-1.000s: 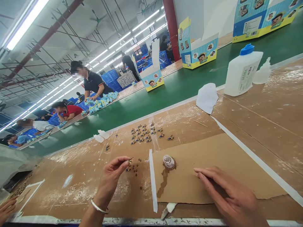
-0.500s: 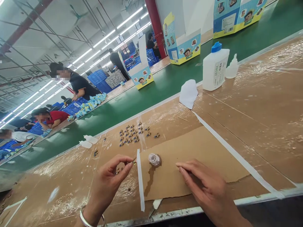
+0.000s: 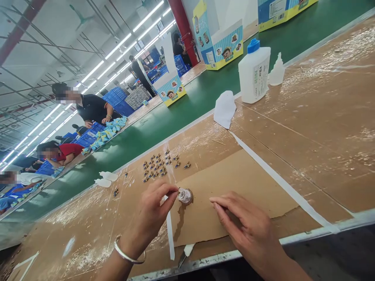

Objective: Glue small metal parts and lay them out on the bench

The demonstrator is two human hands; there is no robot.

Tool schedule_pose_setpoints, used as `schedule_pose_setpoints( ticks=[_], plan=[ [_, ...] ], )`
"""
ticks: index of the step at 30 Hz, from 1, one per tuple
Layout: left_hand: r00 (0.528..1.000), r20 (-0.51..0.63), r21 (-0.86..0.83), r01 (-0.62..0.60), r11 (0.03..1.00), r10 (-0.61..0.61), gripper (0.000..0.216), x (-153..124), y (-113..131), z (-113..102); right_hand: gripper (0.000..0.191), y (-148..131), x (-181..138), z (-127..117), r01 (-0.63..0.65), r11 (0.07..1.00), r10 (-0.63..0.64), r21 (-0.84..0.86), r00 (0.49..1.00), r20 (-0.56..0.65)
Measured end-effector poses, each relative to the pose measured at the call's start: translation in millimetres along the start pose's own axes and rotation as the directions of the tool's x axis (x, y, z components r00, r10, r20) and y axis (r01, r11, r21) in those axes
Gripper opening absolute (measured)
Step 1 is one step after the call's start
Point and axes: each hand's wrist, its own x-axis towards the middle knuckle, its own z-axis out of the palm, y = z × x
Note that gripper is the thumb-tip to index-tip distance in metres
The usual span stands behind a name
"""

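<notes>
My left hand [image 3: 155, 208], with a silver bangle at the wrist, is closed in a pinch on a tiny gold-coloured piece, now mostly hidden by the fingertips. Those fingertips are at the left edge of a small whitish, crusted pot [image 3: 185, 196]. The pot stands on a brown cardboard sheet [image 3: 234, 183], with a dark wet streak below it. To the right of the pot, my right hand [image 3: 243, 222] hovers over the cardboard, thumb and forefinger pressed together. Whatever lies between them, if anything, is too small to make out. Several small blue-and-gold pieces [image 3: 155, 168] lie grouped behind the pot.
A blue-capped white bottle [image 3: 254, 74] and a small dropper bottle [image 3: 277, 72] stand at the back right, near a white paper scrap [image 3: 225, 109]. Two small bottles [image 3: 105, 178] lie at left. A green conveyor belt [image 3: 140, 144] runs behind; people work beyond it.
My left hand has moved right, bringing the tiny piece from beside the white tape to the pot's edge. My right hand keeps its pinch near the same spot. The view has shifted slightly.
</notes>
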Motion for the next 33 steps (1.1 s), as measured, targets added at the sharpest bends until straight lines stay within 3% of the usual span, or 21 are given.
schedule_pose_setpoints(
  ticks=[5,33],
  plan=[
    [0.999,0.053,0.065,-0.008,0.998,0.005,0.010,3.7,0.3,0.9,0.019,-0.9,1.1,0.2,0.000,1.000,0.000,0.016,1.000,-0.019],
    [0.997,0.078,0.101,-0.006,0.995,-0.002,0.012,7.1,2.1,1.3,0.021,-3.5,3.4,-3.2,-0.003,0.999,0.004,0.054,1.000,-0.027]
  ],
)
